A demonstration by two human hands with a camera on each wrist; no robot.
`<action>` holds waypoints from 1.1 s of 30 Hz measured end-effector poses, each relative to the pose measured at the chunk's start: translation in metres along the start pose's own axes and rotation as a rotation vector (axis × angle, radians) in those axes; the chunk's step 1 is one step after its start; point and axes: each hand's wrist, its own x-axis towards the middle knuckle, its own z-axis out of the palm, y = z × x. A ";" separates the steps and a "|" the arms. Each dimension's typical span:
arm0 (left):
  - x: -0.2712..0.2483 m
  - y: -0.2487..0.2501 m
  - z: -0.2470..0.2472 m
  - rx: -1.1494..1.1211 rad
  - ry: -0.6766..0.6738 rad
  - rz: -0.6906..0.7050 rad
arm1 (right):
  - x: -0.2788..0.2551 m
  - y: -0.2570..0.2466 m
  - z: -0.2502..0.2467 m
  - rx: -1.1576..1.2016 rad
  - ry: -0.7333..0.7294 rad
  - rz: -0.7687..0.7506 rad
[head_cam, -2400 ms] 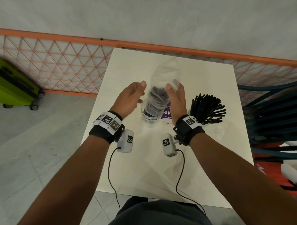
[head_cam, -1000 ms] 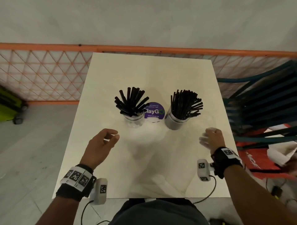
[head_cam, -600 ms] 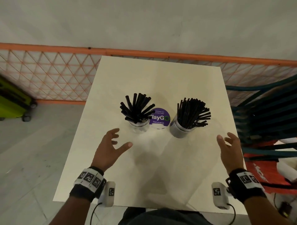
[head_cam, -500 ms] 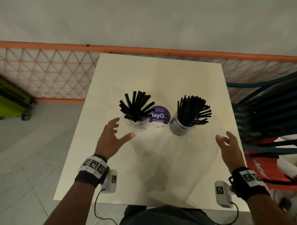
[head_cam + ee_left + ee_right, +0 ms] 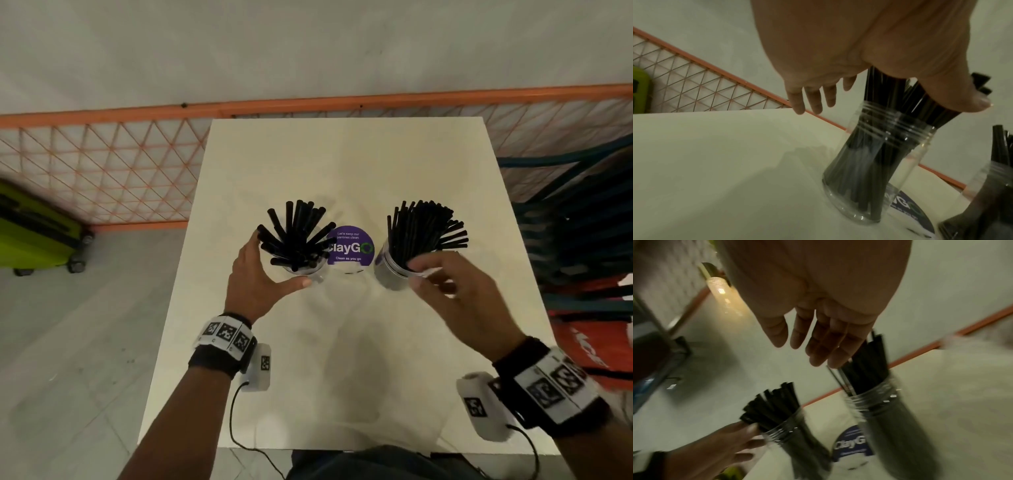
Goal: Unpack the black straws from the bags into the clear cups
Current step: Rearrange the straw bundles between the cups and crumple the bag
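Note:
Two clear cups stand mid-table, each full of black straws that fan out above the rim. My left hand (image 5: pixel 275 262) is spread wide around the left cup (image 5: pixel 306 270). Its thumb (image 5: pixel 972 102) lies against the straws (image 5: pixel 892 91) just over the rim, and its fingers (image 5: pixel 812 100) stay straight and off to the left. My right hand (image 5: pixel 416 274) is at the near side of the right cup (image 5: pixel 388 274), fingers (image 5: pixel 818 345) extended, their tips at the straw tops (image 5: pixel 865 363). No bag is in view.
A round purple ClayGo sticker (image 5: pixel 349 246) lies on the white table (image 5: pixel 342 164) between the cups. An orange mesh fence (image 5: pixel 102 164) runs behind the table. A green suitcase (image 5: pixel 34 233) sits on the floor at left, stacked dark chairs (image 5: pixel 575 222) at right.
Earlier both hands held a clear bag of straws over the left cup. That bag is gone, the hands drew back toward me, and now both have moved forward to the cups.

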 end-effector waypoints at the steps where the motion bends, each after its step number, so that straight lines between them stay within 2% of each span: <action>1: 0.004 0.002 0.003 0.013 0.000 0.023 | 0.009 -0.007 0.012 -0.005 -0.061 -0.021; 4: 0.019 0.010 0.012 0.054 0.015 0.135 | 0.036 -0.022 0.042 -0.038 -0.204 -0.018; 8: 0.038 0.018 0.022 0.194 0.044 0.254 | 0.067 -0.033 0.068 0.002 -0.206 -0.009; 13: 0.045 0.034 0.029 0.206 0.094 0.276 | 0.091 -0.037 0.084 -0.098 -0.274 -0.055; 17: 0.053 0.032 0.033 0.305 0.117 0.267 | 0.102 -0.042 0.098 -0.145 -0.361 -0.094; 22: 0.052 0.028 0.042 0.405 0.111 0.264 | 0.113 -0.045 0.117 -0.303 -0.280 -0.156; 27: 0.058 0.026 0.043 0.283 0.116 0.183 | 0.119 -0.047 0.127 -0.237 -0.197 -0.132; 31: 0.055 0.034 0.042 0.210 0.201 0.240 | 0.117 -0.048 0.128 -0.135 -0.160 -0.124; 33: 0.058 0.035 0.043 0.248 0.159 0.237 | 0.118 -0.046 0.127 -0.120 -0.144 -0.091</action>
